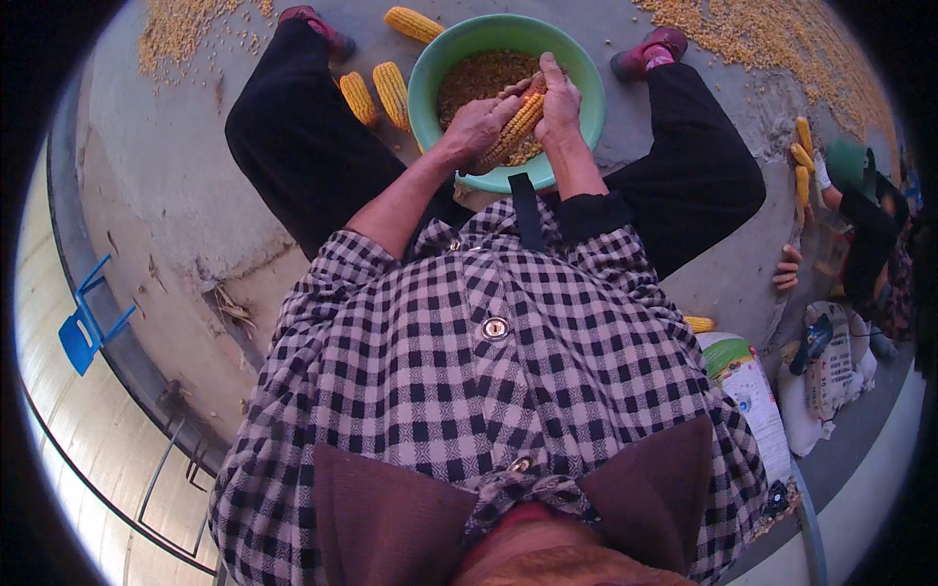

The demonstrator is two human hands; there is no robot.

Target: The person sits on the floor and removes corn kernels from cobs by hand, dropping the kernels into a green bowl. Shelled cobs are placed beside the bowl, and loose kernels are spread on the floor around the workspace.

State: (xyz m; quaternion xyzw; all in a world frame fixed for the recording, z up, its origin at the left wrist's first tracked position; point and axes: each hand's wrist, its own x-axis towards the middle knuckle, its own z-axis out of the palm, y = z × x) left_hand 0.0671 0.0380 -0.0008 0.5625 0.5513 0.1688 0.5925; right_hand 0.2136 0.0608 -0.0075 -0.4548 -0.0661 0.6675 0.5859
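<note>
A green plastic basin (506, 181) stands between my bent legs, with dark bits and some loose yellow kernels inside. Over it, my right hand (560, 102) grips the upper part of a corn cob (519, 128), thumb pointing up. My left hand (476, 128) closes on the same cob from the left side. The cob slants down to the left. Reddish cob core shows near its upper end, partly hidden by fingers. Left of the basin lie two yellow cobs (390, 95) (357, 99); another cob (413, 25) lies at its upper left rim.
Loose kernels (762, 44) spread over the concrete floor at upper right, more kernels (183, 36) at upper left. At right are cobs (803, 183), another person's hand (787, 268) and printed sacks (747, 395). A blue chair (79, 342) stands far left.
</note>
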